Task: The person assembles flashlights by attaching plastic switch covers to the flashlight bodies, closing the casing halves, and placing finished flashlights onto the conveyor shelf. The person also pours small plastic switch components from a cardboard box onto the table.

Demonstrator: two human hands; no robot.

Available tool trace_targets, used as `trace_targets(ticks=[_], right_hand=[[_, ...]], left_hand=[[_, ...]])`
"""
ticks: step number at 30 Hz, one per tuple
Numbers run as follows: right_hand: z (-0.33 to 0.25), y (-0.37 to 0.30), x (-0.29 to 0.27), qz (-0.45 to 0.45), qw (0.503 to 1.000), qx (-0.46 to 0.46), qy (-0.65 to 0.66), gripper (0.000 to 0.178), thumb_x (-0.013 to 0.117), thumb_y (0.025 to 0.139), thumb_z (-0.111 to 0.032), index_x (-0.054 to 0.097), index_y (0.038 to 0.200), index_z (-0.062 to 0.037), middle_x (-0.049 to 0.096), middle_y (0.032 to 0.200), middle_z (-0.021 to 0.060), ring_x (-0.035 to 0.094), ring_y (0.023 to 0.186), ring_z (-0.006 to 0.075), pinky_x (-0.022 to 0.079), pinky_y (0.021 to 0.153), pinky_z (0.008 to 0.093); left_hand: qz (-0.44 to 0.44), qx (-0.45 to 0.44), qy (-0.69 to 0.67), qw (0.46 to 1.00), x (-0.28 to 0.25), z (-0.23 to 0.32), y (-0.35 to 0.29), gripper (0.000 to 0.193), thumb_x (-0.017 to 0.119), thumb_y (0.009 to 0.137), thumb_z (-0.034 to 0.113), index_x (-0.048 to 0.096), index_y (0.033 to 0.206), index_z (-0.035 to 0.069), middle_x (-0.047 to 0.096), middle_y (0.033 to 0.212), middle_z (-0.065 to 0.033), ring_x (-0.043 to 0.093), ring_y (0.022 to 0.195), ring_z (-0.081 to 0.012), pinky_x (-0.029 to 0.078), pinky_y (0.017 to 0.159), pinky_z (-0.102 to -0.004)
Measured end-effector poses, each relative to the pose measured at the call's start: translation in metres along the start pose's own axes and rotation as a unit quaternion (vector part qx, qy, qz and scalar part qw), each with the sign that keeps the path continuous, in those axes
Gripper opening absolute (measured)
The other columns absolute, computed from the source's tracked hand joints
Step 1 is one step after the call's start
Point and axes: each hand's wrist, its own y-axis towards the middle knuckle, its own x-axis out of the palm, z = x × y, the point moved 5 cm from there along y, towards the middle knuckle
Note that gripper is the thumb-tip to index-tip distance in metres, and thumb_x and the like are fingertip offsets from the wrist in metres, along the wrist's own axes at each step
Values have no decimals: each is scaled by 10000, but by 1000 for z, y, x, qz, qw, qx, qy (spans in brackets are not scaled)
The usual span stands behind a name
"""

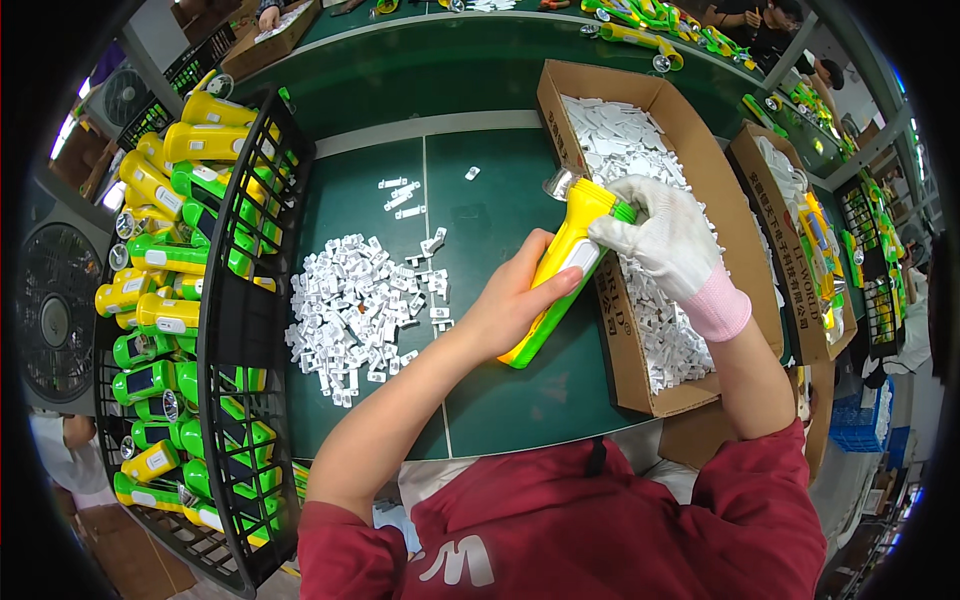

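A yellow and green flashlight is held tilted above the green table, its silver lens end pointing up and away. My left hand, bare, grips its body from the left. My right hand, in a white glove with a pink cuff, presses its fingers on the flashlight's upper side near the lens. A pile of small white plastic parts lies on the table to the left of my left hand.
A long cardboard box filled with white parts sits under my right hand. A black wire crate of yellow and green flashlights stands at left. More boxes and flashlights are at right and across the table, where other people work.
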Motion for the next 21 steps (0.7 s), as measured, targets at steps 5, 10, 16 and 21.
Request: trace_targets(ticks=[5, 10, 16, 21], right_hand=[[-1, -2, -2, -4, 999, 28, -26, 299, 640, 706, -283, 618, 839, -16, 610, 715, 143, 608, 694, 255, 462, 652, 335], [-1, -2, 1, 7, 998, 27, -48, 301, 634, 715, -283, 604, 875, -29, 606, 738, 148, 600, 686, 258, 461, 655, 340], [-1, -8, 11, 51, 998, -26, 35, 403, 618, 768, -285, 534, 1067, -29, 596, 875, 121, 588, 726, 217, 461, 688, 318], [0, -9, -15, 189, 962, -23, 196, 448, 540, 855, -354, 524, 1111, 13, 601, 915, 115, 579, 811, 172, 452, 747, 297]], left_hand=[[-13, 8, -16, 1000, 1, 1, 0, 435, 523, 857, 424, 406, 1040, 47, 523, 866, -129, 509, 792, -190, 406, 707, -315], [1, 25, 8, 1000, 0, 3, -1, 433, 526, 855, 420, 403, 1041, 49, 511, 851, -127, 498, 786, -190, 402, 714, -310], [85, 4, 78, 993, -10, 12, -1, 454, 538, 849, 412, 401, 1071, 39, 571, 886, -169, 578, 825, -263, 437, 727, -343], [185, 96, 183, 961, -20, 32, -7, 501, 649, 777, 352, 407, 1092, 46, 599, 913, -180, 605, 780, -351, 479, 668, -382]])
